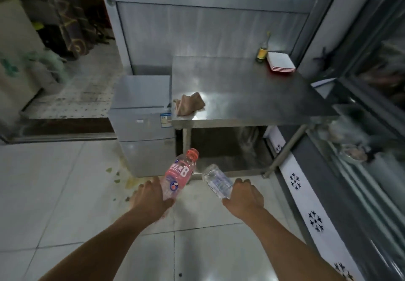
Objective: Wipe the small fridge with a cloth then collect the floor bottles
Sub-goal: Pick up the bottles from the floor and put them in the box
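Observation:
My left hand (151,195) grips a pink-labelled plastic bottle (182,171) with a red cap, tilted up and to the right above the floor. A clear plastic bottle (217,181) is held in my right hand (245,195), its base pointing up and left. Both bottles hang in front of the small grey fridge (142,114), which stands on the floor left of the steel table (241,87). A crumpled brown cloth (189,103) lies on the table's front left corner, beside the fridge.
At the table's back right stand a yellow-labelled glass bottle (262,50) and a stack of white square plates (280,62). A glass display cooler (361,144) runs along the right. Stains mark the white tiled floor (122,182) by the fridge. A doorway (72,96) opens at left.

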`<action>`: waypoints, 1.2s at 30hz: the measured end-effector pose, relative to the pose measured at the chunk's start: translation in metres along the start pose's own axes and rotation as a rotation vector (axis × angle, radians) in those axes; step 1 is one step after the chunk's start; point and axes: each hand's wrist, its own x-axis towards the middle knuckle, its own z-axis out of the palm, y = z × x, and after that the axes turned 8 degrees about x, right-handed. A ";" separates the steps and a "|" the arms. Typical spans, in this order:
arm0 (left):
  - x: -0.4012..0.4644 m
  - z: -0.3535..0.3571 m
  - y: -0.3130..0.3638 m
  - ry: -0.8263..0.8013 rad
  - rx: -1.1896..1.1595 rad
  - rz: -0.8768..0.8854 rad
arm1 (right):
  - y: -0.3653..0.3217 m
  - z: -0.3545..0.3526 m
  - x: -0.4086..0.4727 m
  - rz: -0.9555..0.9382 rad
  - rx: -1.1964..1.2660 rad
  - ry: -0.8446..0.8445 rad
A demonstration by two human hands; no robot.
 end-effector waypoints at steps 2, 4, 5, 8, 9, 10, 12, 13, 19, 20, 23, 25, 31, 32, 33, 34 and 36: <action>0.001 0.000 0.010 0.006 -0.007 0.103 | 0.010 0.001 -0.017 0.074 0.000 0.025; 0.000 0.003 0.016 0.002 -0.009 0.221 | 0.019 0.004 -0.038 0.153 0.014 0.061; -0.001 0.004 0.017 -0.006 -0.015 0.280 | 0.022 0.006 -0.050 0.197 0.022 0.080; -0.008 0.010 0.012 -0.049 -0.021 0.424 | 0.025 0.018 -0.091 0.343 0.055 0.121; -0.012 0.011 0.010 -0.060 -0.011 0.468 | 0.025 0.023 -0.106 0.397 0.070 0.136; -0.017 0.012 0.008 -0.079 0.002 0.507 | 0.024 0.028 -0.122 0.449 0.086 0.151; -0.030 0.011 0.006 -0.112 -0.001 0.589 | 0.023 0.037 -0.156 0.544 0.120 0.179; -0.037 0.012 0.007 -0.123 0.003 0.634 | 0.023 0.041 -0.173 0.590 0.133 0.192; -0.095 0.014 0.030 -0.159 0.117 0.860 | 0.035 0.050 -0.269 0.848 0.228 0.256; -0.107 0.015 0.038 -0.182 0.105 0.889 | 0.038 0.052 -0.286 0.886 0.248 0.268; -0.149 0.017 0.061 -0.163 0.145 1.013 | 0.048 0.061 -0.339 0.990 0.293 0.324; -0.181 0.020 0.076 -0.142 0.169 1.101 | 0.056 0.069 -0.378 1.063 0.327 0.367; -0.298 0.043 0.112 -0.177 0.218 1.327 | 0.078 0.102 -0.511 1.268 0.404 0.486; -0.321 0.049 0.115 -0.186 0.216 1.360 | 0.082 0.108 -0.535 1.297 0.403 0.499; -0.344 0.054 0.118 -0.199 0.218 1.388 | 0.085 0.115 -0.559 1.324 0.403 0.507; -0.367 0.061 0.120 -0.212 0.219 1.417 | 0.088 0.122 -0.584 1.350 0.403 0.512; -0.416 0.073 0.120 -0.233 0.222 1.480 | 0.094 0.137 -0.633 1.398 0.413 0.521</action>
